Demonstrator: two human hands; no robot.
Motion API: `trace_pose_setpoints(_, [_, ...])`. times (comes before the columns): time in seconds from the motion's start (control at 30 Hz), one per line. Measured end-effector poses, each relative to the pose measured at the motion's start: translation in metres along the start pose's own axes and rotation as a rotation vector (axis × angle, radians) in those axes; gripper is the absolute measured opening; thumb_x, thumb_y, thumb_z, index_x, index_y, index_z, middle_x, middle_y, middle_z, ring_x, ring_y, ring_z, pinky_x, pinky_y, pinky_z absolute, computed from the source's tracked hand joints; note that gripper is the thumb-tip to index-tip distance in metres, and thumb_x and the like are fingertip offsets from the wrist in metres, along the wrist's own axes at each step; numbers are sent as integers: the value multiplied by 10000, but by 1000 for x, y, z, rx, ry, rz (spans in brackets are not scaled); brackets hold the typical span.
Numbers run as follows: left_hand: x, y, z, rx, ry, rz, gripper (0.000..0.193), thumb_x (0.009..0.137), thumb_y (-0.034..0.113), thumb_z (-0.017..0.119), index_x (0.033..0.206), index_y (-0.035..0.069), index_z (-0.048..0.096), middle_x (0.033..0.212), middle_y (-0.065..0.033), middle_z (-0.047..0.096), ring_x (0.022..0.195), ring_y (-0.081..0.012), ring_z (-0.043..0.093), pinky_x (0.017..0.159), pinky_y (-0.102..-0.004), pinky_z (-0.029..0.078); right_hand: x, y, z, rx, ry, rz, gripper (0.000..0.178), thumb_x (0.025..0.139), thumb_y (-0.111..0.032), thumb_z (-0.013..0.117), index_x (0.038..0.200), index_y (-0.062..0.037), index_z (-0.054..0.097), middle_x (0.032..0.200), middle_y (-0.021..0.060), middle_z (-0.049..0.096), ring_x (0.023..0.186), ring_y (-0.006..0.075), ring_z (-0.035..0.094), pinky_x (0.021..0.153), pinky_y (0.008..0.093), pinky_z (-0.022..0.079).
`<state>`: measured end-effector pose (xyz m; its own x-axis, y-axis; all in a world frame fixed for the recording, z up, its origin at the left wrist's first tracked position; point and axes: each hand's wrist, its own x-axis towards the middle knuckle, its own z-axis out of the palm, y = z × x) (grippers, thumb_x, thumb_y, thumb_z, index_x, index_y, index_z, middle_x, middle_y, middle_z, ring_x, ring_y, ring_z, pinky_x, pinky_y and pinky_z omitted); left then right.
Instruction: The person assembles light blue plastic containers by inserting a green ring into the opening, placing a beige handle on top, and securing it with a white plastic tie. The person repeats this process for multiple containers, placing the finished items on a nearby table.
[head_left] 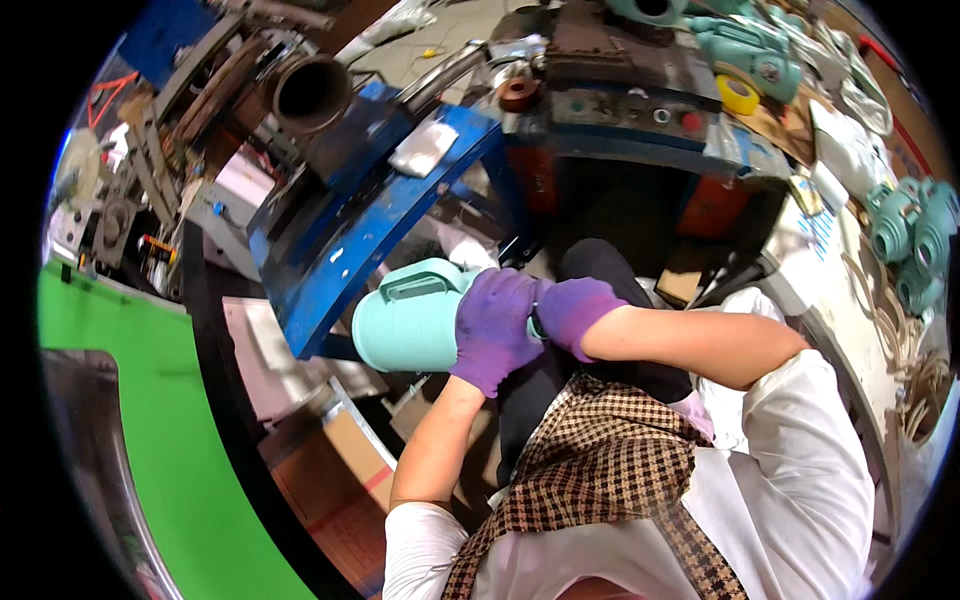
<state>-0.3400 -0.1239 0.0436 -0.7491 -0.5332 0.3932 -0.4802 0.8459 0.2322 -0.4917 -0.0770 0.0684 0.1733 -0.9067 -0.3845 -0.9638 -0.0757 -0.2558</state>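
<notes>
A pale teal plastic jug [410, 325] with a moulded handle lies on its side over my lap, its flat base toward the left. My left hand [497, 328], in a purple glove, is wrapped round the body at its right end. My right hand [580, 314], gloved the same way, is closed close against the left one, at the jug's mouth end. A small dark bit shows between the two hands; what the right fingers grip is hidden. The jug's mouth is covered by my hands.
A blue metal bench [365, 245] stands just beyond the jug, with a folded white cloth [423, 149] on it. Ahead is a machine with a control panel [630, 112]. Teal jugs [910, 235] lie at right, yellow tape [737, 94] farther back. A cardboard box [335, 485] sits lower left.
</notes>
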Motion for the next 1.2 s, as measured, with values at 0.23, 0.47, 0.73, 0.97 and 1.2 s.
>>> trace_pose_setpoints(0.23, [2, 9, 15, 50, -42, 141, 436, 596, 221, 791, 990, 86, 661, 998, -100, 669, 988, -296, 627, 933, -401, 482, -15, 24, 30, 76, 148, 4, 257, 869, -143, 629, 1094, -18, 633, 1014, 177, 725, 950, 347, 719, 729, 444, 571])
trace_pose_setpoints(0.47, [6, 11, 8, 7, 91, 152, 495, 612, 296, 847, 1028, 83, 686, 1030, -99, 708, 1025, -309, 660, 978, -435, 485, -29, 24, -2, -16, 72, -10, 489, 710, -111, 794, 1130, 0, 569, 974, 174, 730, 910, 352, 725, 686, 437, 568])
trace_pose_setpoints(0.73, [18, 13, 12, 66, -33, 257, 552, 596, 214, 834, 1101, 86, 652, 1107, -104, 677, 1091, -312, 629, 1017, -438, 469, -23, 49, 44, 418, 31, 83, 394, 1006, -304, 472, 1265, -13, 528, 961, 264, 689, 937, 458, 662, 849, 464, 519])
trace_pose_setpoints(0.97, [-20, -65, -36, -341, 405, -242, 677, 634, 51, 820, 1277, 20, 610, 1261, -102, 635, 1172, -254, 586, 1042, -390, 439, -194, 191, 126, 453, 784, 181, 431, 898, -78, 598, 1301, -222, 642, 1242, 151, 605, 936, 373, 659, 895, 443, 522])
trace_pose_setpoints(1.2, [-45, -61, -54, -297, 618, -379, 735, 629, -53, 741, 1341, -31, 562, 1353, -112, 589, 1247, -261, 539, 1108, -406, 392, -255, 254, 296, 123, 513, 881, 410, 867, -324, 729, 1269, -276, 660, 1222, 126, 557, 907, 341, 661, 758, 461, 540])
